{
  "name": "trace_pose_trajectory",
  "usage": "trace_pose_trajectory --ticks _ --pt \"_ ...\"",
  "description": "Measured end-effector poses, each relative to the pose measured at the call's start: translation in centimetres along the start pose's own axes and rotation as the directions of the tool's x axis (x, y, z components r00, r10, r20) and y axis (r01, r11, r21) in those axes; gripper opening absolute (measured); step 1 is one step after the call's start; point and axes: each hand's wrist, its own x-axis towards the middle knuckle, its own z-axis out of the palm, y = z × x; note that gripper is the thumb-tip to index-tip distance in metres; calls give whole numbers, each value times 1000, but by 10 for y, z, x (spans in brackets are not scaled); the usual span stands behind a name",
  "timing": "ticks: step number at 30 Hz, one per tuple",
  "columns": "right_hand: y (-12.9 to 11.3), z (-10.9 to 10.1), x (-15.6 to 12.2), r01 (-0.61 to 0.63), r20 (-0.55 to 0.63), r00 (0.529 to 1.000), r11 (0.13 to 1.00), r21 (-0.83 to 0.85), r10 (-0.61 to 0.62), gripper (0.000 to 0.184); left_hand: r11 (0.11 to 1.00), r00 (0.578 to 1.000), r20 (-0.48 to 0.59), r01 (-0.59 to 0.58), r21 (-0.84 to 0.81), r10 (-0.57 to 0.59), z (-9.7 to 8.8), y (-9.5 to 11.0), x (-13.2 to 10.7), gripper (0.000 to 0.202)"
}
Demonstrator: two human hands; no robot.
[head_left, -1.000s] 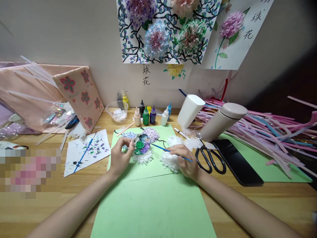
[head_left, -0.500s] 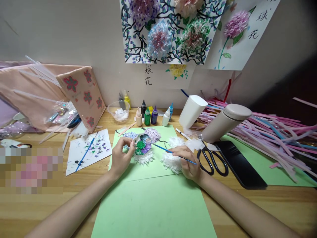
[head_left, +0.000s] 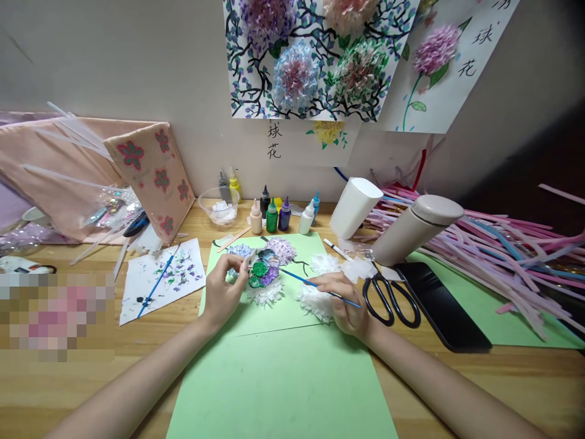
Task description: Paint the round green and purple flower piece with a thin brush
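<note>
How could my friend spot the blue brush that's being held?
Start with the big green paper in the middle. Near its far right corner, the right hand holds a thin blue brush, tip pointing towards the paint palette in the left hand. Another blue brush lies on spotted white paper; yours is the one being held.

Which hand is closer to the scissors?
The right hand: it is just left of the scissors, holding a brush. The left hand is much farther left, at the left edge of the palette.
</note>
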Motion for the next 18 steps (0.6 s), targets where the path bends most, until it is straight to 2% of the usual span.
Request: trace_pose_trajectory --ticks 18 --pt "-2 -1 2 44 -14 999 999 -13 -44 24 1000 1000 10 6 -2 -6 0 1 -1 9"
